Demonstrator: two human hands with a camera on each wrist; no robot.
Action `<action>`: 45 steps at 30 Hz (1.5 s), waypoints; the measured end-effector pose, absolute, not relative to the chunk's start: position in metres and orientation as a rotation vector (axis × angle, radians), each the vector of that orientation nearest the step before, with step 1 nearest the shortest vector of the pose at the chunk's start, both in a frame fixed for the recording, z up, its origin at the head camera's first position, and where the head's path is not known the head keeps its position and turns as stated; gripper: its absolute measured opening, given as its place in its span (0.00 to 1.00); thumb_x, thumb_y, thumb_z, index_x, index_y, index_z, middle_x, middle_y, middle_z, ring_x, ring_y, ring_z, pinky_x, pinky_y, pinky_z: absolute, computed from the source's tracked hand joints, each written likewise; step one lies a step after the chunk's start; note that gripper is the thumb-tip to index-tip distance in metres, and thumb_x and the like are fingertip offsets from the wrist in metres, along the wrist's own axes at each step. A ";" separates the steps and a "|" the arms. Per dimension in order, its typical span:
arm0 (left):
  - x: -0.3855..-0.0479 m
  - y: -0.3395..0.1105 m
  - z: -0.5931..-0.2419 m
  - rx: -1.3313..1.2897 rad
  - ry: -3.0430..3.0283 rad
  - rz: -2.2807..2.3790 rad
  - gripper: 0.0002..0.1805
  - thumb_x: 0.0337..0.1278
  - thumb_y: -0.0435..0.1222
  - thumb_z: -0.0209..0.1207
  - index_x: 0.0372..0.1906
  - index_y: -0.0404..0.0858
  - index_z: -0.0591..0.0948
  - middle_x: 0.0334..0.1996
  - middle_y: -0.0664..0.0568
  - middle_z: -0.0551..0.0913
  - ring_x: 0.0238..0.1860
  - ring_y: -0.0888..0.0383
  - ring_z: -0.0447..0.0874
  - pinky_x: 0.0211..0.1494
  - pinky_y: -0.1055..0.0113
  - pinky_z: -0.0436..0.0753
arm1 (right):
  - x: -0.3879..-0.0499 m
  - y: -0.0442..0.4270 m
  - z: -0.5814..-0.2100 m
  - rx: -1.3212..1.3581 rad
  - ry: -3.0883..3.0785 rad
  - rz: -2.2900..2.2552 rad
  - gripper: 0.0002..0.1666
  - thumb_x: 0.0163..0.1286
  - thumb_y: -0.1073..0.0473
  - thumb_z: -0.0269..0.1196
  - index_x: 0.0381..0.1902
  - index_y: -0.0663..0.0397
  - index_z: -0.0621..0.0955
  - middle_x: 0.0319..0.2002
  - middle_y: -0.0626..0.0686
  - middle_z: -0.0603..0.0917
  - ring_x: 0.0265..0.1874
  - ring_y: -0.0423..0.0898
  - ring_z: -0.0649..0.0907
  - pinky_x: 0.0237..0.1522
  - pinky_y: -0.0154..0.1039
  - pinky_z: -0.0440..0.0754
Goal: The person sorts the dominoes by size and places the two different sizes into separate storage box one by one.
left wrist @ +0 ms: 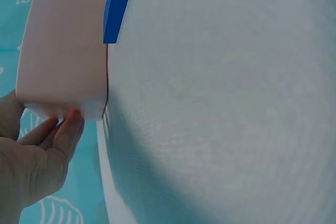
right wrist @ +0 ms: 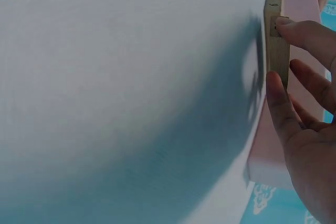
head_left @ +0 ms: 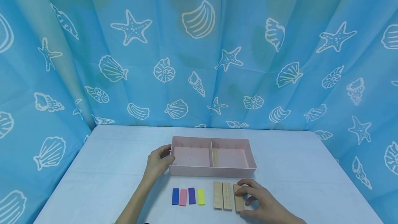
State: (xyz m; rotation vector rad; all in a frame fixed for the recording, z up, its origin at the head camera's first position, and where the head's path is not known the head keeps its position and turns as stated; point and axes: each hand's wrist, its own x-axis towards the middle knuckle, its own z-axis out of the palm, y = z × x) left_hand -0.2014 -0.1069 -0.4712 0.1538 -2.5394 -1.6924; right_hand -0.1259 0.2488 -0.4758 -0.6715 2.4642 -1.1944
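Observation:
A pale pink two-compartment box [head_left: 211, 171] sits on the table. My left hand [head_left: 158, 161] holds its left end, thumb over the rim and fingers against the outer wall, as the left wrist view also shows. My right hand [head_left: 262, 201] grips the rightmost wooden block [head_left: 239, 204] between thumb and fingers, in front of the box. To its left lie two similar wooden blocks, one [head_left: 227, 196] nearer and one [head_left: 218, 195] farther. In the right wrist view the gripped block [right wrist: 279, 59] shows its narrow side; whether it is lifted I cannot tell.
Left of the wooden blocks lie small blue [head_left: 175, 196], pink [head_left: 183, 197], purple [head_left: 191, 195] and yellow [head_left: 201, 196] blocks. Inside the right compartment, another wooden piece [head_left: 215, 157] rests along the divider [head_left: 212, 153]. A blue shell-patterned curtain [head_left: 192, 51] hangs behind the white table [head_left: 295, 168].

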 end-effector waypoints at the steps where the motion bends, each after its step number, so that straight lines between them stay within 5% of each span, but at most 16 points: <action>1: -0.201 -0.107 -0.471 0.155 -2.540 -1.693 0.26 0.60 0.30 0.60 0.64 0.30 0.75 0.61 0.36 0.77 0.63 0.39 0.74 0.62 0.47 0.77 | -0.126 0.250 -0.475 -0.700 2.467 -1.198 0.24 0.59 0.51 0.74 0.52 0.46 0.81 0.63 0.56 0.68 0.48 0.39 0.75 0.42 0.33 0.84; 28: -0.202 -0.107 -0.472 0.157 -2.548 -1.683 0.26 0.60 0.30 0.60 0.64 0.30 0.75 0.61 0.36 0.77 0.63 0.39 0.74 0.62 0.47 0.76 | -0.134 0.252 -0.431 -0.988 2.571 -1.163 0.23 0.58 0.54 0.74 0.51 0.38 0.80 0.62 0.53 0.71 0.51 0.42 0.78 0.37 0.38 0.86; 45: -0.201 -0.107 -0.472 0.153 -2.537 -1.680 0.26 0.60 0.30 0.61 0.64 0.30 0.75 0.61 0.36 0.77 0.63 0.39 0.74 0.62 0.47 0.77 | -0.157 0.246 -0.406 -1.102 2.666 -1.092 0.30 0.51 0.65 0.77 0.50 0.36 0.80 0.61 0.52 0.72 0.45 0.41 0.79 0.36 0.35 0.85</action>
